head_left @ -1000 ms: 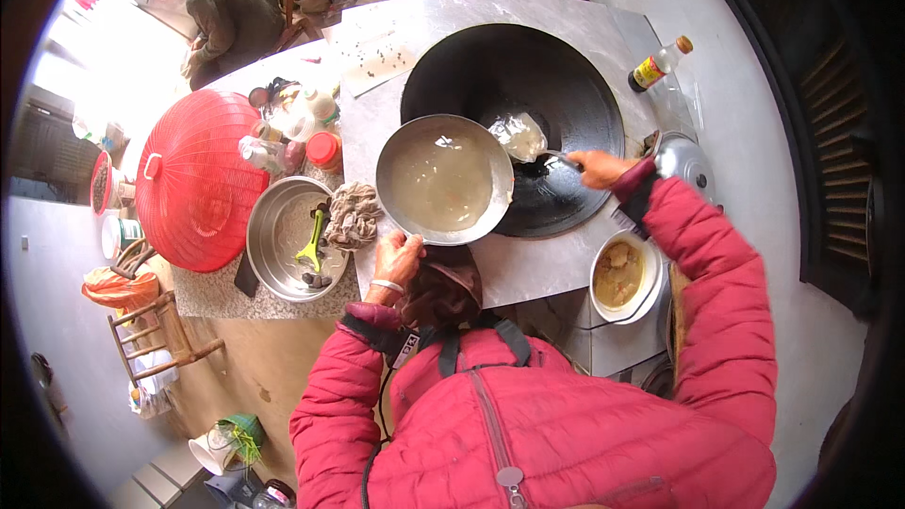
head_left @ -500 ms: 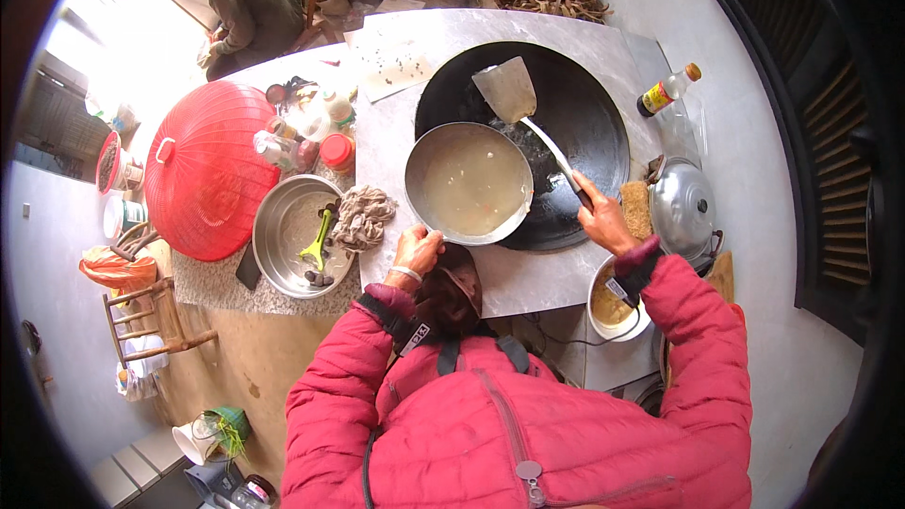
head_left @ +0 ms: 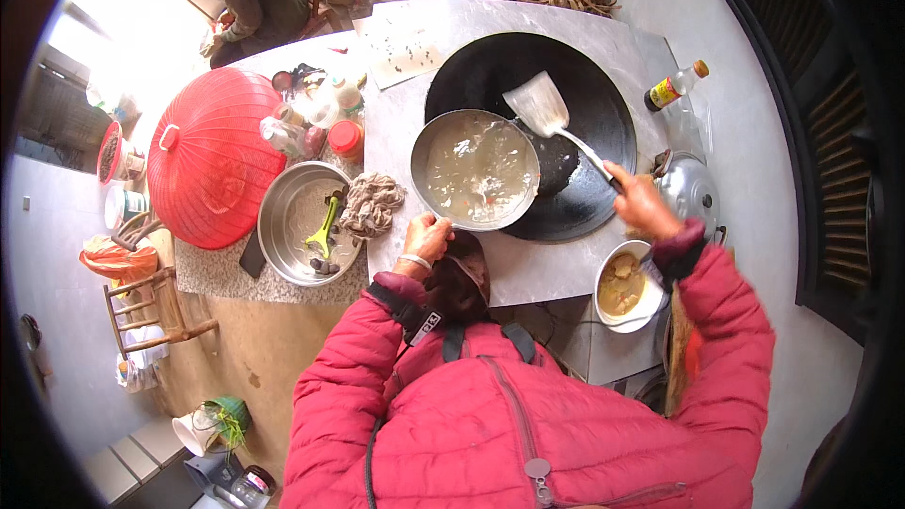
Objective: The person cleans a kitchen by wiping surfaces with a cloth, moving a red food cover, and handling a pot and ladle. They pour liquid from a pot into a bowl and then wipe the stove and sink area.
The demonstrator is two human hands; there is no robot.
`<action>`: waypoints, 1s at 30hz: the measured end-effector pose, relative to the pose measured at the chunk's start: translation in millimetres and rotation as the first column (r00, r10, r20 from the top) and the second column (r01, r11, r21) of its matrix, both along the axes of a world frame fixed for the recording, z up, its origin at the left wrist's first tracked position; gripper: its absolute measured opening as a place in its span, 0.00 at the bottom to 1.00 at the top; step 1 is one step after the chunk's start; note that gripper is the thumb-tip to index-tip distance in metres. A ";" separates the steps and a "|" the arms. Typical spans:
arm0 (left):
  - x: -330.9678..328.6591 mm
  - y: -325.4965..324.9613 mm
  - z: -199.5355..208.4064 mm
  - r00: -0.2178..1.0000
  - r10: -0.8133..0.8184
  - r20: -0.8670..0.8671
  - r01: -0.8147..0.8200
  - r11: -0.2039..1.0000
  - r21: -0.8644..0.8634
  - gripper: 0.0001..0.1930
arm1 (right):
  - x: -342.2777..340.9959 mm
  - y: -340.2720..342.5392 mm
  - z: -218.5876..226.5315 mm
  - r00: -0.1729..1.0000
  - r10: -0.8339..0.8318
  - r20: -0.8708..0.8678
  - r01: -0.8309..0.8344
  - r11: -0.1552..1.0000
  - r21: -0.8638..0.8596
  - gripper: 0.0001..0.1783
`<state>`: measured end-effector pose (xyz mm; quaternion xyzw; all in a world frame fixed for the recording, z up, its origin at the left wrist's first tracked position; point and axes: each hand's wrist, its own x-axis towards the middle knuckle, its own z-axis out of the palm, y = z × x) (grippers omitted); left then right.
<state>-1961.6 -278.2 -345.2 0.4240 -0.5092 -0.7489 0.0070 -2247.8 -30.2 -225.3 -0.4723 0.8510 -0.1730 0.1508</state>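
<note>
Left hand (head_left: 430, 238) pinched bowl (head_left: 515, 211) rim, right hand (head_left: 644, 203) closed round spatula (head_left: 542, 106) | liquid (head_left: 476, 165) went calm to choppy | scoop likely landed

The wok (head_left: 589, 196) is black, the bowl (head_left: 517, 213) silvery grey around cloudy beige liquid (head_left: 476, 170), the spatula (head_left: 550, 117) pale silver. Grey marbling veins the right worktop (head_left: 537, 273); specks dot the left worktop (head_left: 212, 278). The domed cover (head_left: 212, 165) is red, the jacket (head_left: 603, 415) deep pink.

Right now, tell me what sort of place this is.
Probably a home kitchen: a round black wok fills much of the pale grey counter, the right hand holds a wide metal spatula, and a red domed ribbed cover stands at left.
</note>
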 end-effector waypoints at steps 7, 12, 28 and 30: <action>8.8 -0.7 -1.8 1.000 0.016 -0.015 -0.016 1.000 -0.018 0.08 | -75.5 12.2 -2.6 0.954 0.225 0.196 -0.294 0.818 0.494 0.25; 10.3 -3.1 -3.4 1.000 0.011 -0.020 -0.011 1.000 -0.009 0.08 | -24.6 -16.4 -132.0 0.976 -0.189 0.109 0.169 0.970 0.176 0.34; 4.7 -5.3 7.1 0.999 -0.025 0.026 0.024 1.000 0.013 0.09 | 69.8 0.3 13.9 0.985 -0.086 0.151 0.110 0.980 -0.164 0.35; 5.2 -5.6 7.4 0.999 -0.032 0.028 0.031 0.999 0.024 0.10 | 79.5 5.3 23.5 0.992 -0.032 0.122 0.060 0.971 -0.232 0.35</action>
